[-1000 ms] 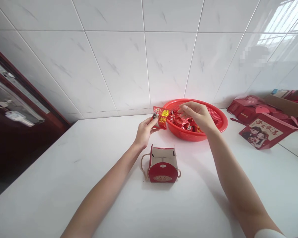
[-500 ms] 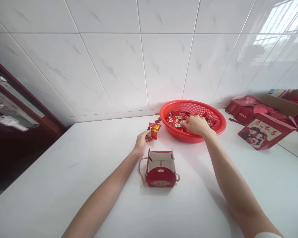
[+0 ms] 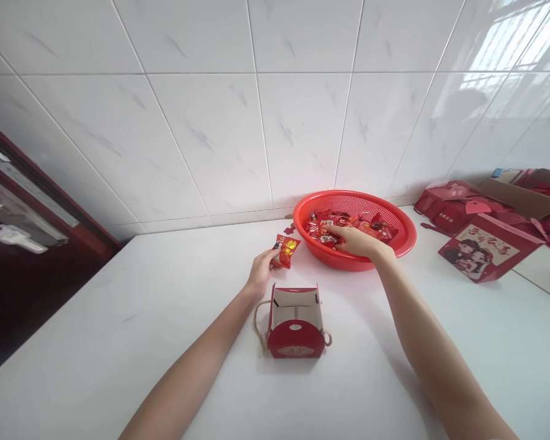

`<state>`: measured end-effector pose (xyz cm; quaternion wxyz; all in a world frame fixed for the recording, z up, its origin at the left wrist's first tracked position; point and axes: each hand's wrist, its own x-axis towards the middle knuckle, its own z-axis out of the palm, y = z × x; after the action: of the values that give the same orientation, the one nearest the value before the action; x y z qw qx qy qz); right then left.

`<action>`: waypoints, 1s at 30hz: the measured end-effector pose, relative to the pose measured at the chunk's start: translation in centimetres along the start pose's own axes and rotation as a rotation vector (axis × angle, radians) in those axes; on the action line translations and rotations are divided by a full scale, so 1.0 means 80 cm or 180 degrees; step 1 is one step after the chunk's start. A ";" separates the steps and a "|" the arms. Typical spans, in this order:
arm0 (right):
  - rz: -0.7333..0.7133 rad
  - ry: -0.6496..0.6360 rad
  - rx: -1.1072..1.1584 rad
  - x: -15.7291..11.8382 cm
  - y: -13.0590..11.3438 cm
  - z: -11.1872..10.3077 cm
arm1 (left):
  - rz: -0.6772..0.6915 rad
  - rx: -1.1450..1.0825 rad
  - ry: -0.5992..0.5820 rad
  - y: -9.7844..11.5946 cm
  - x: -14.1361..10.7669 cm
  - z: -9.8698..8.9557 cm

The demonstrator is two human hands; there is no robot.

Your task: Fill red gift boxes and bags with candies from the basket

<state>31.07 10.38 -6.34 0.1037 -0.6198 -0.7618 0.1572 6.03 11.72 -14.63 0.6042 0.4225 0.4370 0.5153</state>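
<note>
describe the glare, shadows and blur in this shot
Head view: bright window-like glare at the upper right of the tiled wall; head view: soft shadow on the white table, beside the right forearm; head view: small print on the wrapped packets in the red basket looks too soft to read.

Home-like room, marbled wall tiles (image 3: 201, 134), white tabletop (image 3: 110, 330), dark red door (image 3: 32, 275) (with keys (image 3: 16, 237))

White tabletop (image 3: 156, 293) under red basket (image 3: 339, 261), open box (image 3: 296, 337), red cartons (image 3: 495, 245).
</note>
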 end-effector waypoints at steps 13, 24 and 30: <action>-0.0040 0.0374 0.0133 0.003 0.001 0.003 | 0.0029 0.0069 -0.0071 0.000 0.000 0.000; 0.0429 0.0215 0.0220 0.003 -0.001 -0.001 | 0.0039 0.0103 -0.0174 -0.003 0.002 -0.003; 0.0388 0.0042 0.0394 0.000 0.001 -0.002 | 0.0016 0.0119 -0.0222 -0.001 -0.001 -0.004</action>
<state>31.17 10.38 -6.22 0.1371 -0.6585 -0.7108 0.2059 5.77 11.67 -14.81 0.6098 0.4525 0.4241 0.4935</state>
